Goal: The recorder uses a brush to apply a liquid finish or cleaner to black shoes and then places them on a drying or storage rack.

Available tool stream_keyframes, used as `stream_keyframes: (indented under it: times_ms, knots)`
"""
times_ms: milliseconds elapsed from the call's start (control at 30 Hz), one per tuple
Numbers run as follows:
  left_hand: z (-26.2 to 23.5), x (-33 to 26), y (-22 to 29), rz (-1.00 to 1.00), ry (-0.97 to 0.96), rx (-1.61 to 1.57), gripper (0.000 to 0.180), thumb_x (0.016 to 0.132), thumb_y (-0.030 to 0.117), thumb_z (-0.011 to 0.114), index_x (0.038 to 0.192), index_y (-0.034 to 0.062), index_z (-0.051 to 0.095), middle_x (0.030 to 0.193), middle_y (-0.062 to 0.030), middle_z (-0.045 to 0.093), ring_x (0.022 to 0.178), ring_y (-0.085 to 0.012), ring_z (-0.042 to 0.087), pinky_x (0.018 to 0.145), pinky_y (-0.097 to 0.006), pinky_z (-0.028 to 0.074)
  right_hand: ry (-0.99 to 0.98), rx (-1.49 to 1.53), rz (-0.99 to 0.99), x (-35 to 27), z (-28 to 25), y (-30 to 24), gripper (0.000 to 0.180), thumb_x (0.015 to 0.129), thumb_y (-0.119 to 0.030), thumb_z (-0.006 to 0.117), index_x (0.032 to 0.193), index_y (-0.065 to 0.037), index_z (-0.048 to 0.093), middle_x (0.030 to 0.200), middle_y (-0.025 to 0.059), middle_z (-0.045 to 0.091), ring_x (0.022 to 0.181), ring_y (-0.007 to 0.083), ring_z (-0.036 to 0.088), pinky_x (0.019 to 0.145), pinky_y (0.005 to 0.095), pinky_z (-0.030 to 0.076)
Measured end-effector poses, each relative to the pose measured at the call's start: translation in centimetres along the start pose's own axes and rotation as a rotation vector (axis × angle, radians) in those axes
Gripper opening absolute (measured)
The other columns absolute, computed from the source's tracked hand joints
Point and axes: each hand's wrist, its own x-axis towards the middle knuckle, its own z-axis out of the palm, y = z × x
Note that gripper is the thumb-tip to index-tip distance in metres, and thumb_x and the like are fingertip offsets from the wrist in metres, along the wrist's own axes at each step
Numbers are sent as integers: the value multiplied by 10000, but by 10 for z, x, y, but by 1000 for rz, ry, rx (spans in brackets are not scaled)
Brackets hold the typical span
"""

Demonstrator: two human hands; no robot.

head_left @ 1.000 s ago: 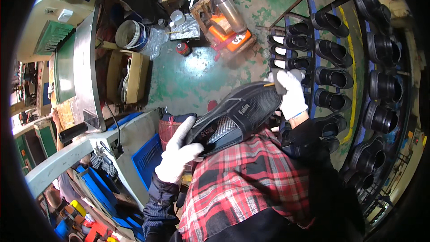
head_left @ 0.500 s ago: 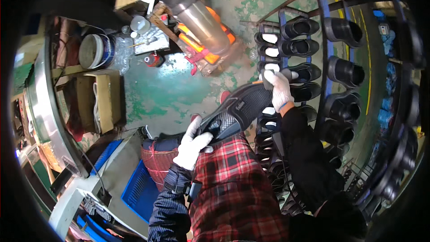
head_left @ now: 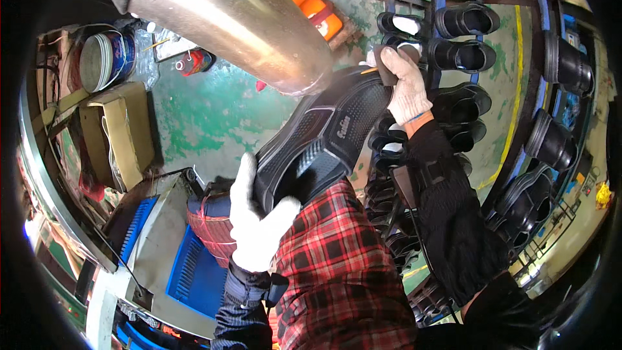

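Observation:
A black shoe (head_left: 337, 126) with perforated panels lies slantwise before me, its toe up to the right and its opening toward me. My white-gloved left hand (head_left: 259, 230) grips it at the heel, thumb and fingers on either side of the collar. At the toe end, my gloved right hand (head_left: 409, 87) pinches a small dark brown flat pad (head_left: 385, 68) against or just beside the shoe. Some right fingers are hidden behind the pad. Above the shoe's far side looms a round-ended metal cylinder (head_left: 240, 19); I cannot tell whether they touch.
A rack (head_left: 437, 10) on the right carries rows of black shoes (head_left: 461, 56). Orange machine parts (head_left: 317, 13) lie beyond the cylinder. To the left are a blue basket (head_left: 194, 279), a cardboard box (head_left: 129, 133), a bucket (head_left: 97, 65) and a red-capped bottle (head_left: 193, 63).
My view has shifted, and the metal cylinder now looms larger and closer. The shoe's opening faces me more, and my left hand spreads wider around its heel. My right hand stays at the toe.

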Motion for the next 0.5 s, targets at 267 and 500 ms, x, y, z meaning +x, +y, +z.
stream_keyframes:
  times_ms: [267, 500]
  knots:
    - [-12, 5, -17, -358, -80, -395, 742, 875, 297, 643, 1468, -48, 362, 1329, -175, 573, 938, -233, 663, 743, -340, 576, -142, -62, 116, 5, -4, -17, 249, 960, -188, 614, 1127, -3, 619, 1083, 157, 676, 992, 255, 664, 882, 424, 563]
    - [9, 27, -21, -1154, -276, -1028, 796, 888, 716, 408, 1360, 83, 510, 923, -241, 682, 568, -393, 635, 353, -363, 469, -30, -227, 110, 26, 13, -26, 196, 926, -139, 657, 1063, 1, 661, 978, 116, 689, 883, 220, 665, 803, 358, 574]
